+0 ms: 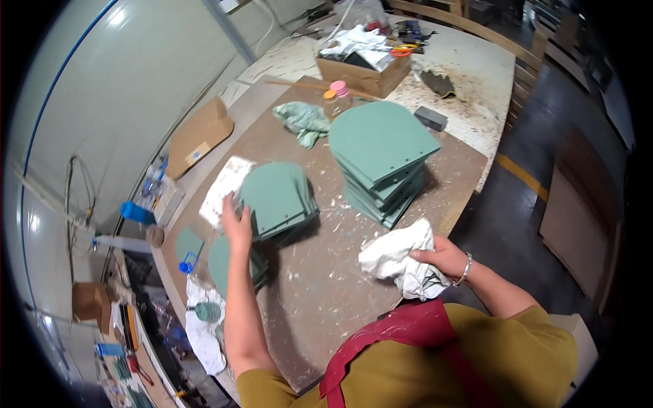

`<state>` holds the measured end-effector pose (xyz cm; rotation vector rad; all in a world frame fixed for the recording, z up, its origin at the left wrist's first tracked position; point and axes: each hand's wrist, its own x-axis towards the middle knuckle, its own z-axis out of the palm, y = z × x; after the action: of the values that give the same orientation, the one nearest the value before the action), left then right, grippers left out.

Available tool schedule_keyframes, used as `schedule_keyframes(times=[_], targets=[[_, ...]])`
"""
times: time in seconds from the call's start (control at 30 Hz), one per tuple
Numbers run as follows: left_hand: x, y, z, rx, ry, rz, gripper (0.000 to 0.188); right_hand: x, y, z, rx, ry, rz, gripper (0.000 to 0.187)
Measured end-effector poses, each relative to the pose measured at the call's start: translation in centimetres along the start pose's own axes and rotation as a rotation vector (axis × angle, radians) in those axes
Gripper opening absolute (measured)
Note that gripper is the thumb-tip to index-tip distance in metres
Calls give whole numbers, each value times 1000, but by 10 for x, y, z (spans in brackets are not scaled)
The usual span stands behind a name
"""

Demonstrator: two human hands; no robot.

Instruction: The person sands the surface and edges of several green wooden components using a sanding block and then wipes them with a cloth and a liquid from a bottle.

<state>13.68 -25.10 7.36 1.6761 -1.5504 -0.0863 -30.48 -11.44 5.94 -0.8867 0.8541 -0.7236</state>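
Note:
My right hand [443, 258], with a bracelet at the wrist, is closed round a crumpled white cloth [398, 255] over the near right edge of the table. Reaching to the left, my left hand [236, 223] has its fingers apart beside a middle stack of green rounded panels [274, 196]. Whether it touches the panel edge I cannot tell. A taller stack of the same panels [381, 143], with small holes along the straight edge, stands farther right. More green panels [221, 265] lie partly hidden behind my left forearm.
A white cloth [228, 187] and a green-stained rag [301, 121] lie on the brown board [320, 299]. Behind are lidded jars [338, 98], a dark grey block [431, 118] and a cardboard box [364, 75] of rags. At left stand a bottle [192, 270] and a jar of green paint [207, 312].

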Motion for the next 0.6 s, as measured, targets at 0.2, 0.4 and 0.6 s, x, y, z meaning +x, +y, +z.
schedule_keyframes(times=[0.2,0.4,0.6], targets=[[-101,160,23,-591,-864,-42,53,-17,-21,8,403,211,-144,28],[-172,179,47,-858,-421,-495,26,13,2,3,-46,80,-110,35],[-145,222,7,-603,-556,-738,43,3,-8,-22,-463,66,-460,66]])
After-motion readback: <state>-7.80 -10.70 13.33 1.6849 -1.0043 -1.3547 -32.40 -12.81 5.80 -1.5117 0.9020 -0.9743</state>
